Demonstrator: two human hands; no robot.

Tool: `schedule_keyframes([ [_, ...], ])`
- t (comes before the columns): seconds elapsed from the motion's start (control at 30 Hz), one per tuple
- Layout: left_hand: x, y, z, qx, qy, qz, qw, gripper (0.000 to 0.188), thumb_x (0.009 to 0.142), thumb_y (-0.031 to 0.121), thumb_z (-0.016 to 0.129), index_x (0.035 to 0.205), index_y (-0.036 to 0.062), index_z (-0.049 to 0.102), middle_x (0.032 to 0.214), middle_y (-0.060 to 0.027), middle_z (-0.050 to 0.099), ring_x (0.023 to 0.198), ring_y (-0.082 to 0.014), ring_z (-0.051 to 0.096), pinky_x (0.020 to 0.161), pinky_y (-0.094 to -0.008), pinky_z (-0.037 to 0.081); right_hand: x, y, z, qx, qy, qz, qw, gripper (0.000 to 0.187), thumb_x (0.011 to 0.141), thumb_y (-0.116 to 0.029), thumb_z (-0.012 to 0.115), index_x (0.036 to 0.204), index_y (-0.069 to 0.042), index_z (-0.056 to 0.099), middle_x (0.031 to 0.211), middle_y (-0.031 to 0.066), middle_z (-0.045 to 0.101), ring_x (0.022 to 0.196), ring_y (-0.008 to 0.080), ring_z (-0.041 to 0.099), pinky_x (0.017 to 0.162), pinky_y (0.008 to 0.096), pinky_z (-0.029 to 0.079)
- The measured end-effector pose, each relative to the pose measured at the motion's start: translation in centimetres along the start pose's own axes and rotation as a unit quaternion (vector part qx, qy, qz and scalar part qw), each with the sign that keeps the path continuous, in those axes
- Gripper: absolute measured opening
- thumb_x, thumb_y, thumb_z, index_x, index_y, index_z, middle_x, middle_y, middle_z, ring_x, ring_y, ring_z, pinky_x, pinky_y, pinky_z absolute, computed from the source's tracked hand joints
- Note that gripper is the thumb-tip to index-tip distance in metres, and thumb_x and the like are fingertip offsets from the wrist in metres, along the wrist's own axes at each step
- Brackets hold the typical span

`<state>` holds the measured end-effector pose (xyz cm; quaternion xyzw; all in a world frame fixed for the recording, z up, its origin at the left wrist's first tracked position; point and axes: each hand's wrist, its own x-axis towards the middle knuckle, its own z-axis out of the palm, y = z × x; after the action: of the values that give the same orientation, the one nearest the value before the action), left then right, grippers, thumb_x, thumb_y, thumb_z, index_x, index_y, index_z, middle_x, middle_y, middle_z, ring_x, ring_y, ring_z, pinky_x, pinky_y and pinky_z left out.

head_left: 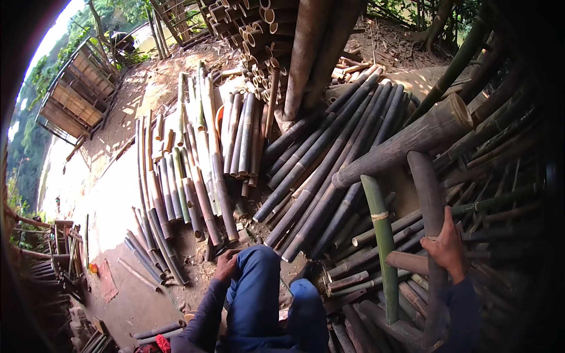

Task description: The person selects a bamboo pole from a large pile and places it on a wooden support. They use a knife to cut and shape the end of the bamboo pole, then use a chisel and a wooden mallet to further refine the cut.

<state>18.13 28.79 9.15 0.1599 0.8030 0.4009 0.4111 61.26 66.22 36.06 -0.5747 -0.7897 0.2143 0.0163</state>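
Observation:
My right hand (445,246) grips a dark upright bamboo post (428,194) on my right, with the thumb across its near side. The post belongs to a bamboo stand, which also has a green bamboo post (379,235) and a short brown crosspiece (407,262). Across the top of both posts lies a thick bamboo log (406,141), its cut end towards the upper right. My left hand (226,266) rests against my left knee in blue trousers, its fingers partly hidden. No object shows in it.
Long dark bamboo poles (335,159) lie in a heap ahead, and shorter cut pieces (182,182) spread to the left. A stack of bamboo tubes (256,35) stands at the back by thick upright posts (318,53). More poles (500,200) crowd the right. A slatted bamboo structure (79,97) stands far left.

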Motion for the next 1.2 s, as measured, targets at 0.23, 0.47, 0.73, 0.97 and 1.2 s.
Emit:
schedule_keyframes([
  [0.23, -0.1, -7.9, 0.5, 0.223, 0.043, -0.083, 0.970, 0.070, 0.084, 0.048, 0.069, 0.137, 0.0037, 0.054, 0.126, -0.0289, 0.061, 0.118, -0.0444, 0.060, 0.103, -0.0446, 0.047, 3.8, -8.4, 2.4, 0.001, 0.063, -0.125, 0.990, 0.090, 0.067, -0.019, 0.073, 0.140, 0.014, 0.033, 0.100, 0.0366, 0.064, 0.096, 0.0527, 0.063, 0.087, 0.0519, 0.049],
  [0.47, 0.8, -10.9, 4.7, 0.405, -0.087, -0.328, 0.849, 0.082, 0.077, 0.045, 0.078, 0.144, 0.0259, 0.037, 0.153, -0.0199, 0.031, 0.141, -0.0516, 0.031, 0.100, -0.0771, 0.036, 9.3, -24.0, 4.2, 0.011, -0.039, -0.110, 0.993, 0.100, 0.067, -0.020, 0.077, 0.146, 0.016, 0.028, 0.120, 0.0394, 0.059, 0.114, 0.0504, 0.059, 0.101, 0.0480, 0.045],
  [0.73, 3.2, -16.8, 1.6, 0.422, -0.069, -0.266, 0.864, 0.063, 0.082, 0.031, 0.074, 0.136, 0.0175, 0.044, 0.141, -0.0196, 0.041, 0.123, -0.0498, 0.050, 0.085, -0.0695, 0.052, 21.7, -41.7, 14.3, -0.057, 0.014, -0.271, 0.961, 0.069, 0.069, -0.021, 0.072, 0.127, 0.003, 0.043, 0.092, 0.0309, 0.065, 0.090, 0.0486, 0.066, 0.081, 0.0511, 0.051],
  [0.97, 4.5, -17.0, -2.6, 0.356, -0.084, -0.235, 0.900, 0.052, 0.082, 0.029, 0.072, 0.126, 0.0156, 0.050, 0.130, -0.0195, 0.045, 0.116, -0.0498, 0.053, 0.075, -0.0708, 0.054, 31.8, -53.6, 23.3, -0.021, 0.075, -0.345, 0.935, 0.064, 0.071, -0.023, 0.071, 0.124, -0.001, 0.041, 0.090, 0.0296, 0.069, 0.088, 0.0492, 0.068, 0.083, 0.0537, 0.053],
  [1.2, 5.8, -15.8, -4.4, 0.344, -0.102, -0.239, 0.903, 0.048, 0.081, 0.029, 0.074, 0.122, 0.0158, 0.052, 0.124, -0.0188, 0.047, 0.113, -0.0497, 0.055, 0.076, -0.0704, 0.053, 40.4, -56.5, 33.8, -0.014, 0.148, -0.309, 0.939, 0.066, 0.071, -0.023, 0.073, 0.121, -0.003, 0.036, 0.090, 0.0313, 0.068, 0.084, 0.0505, 0.067, 0.082, 0.0550, 0.053],
])
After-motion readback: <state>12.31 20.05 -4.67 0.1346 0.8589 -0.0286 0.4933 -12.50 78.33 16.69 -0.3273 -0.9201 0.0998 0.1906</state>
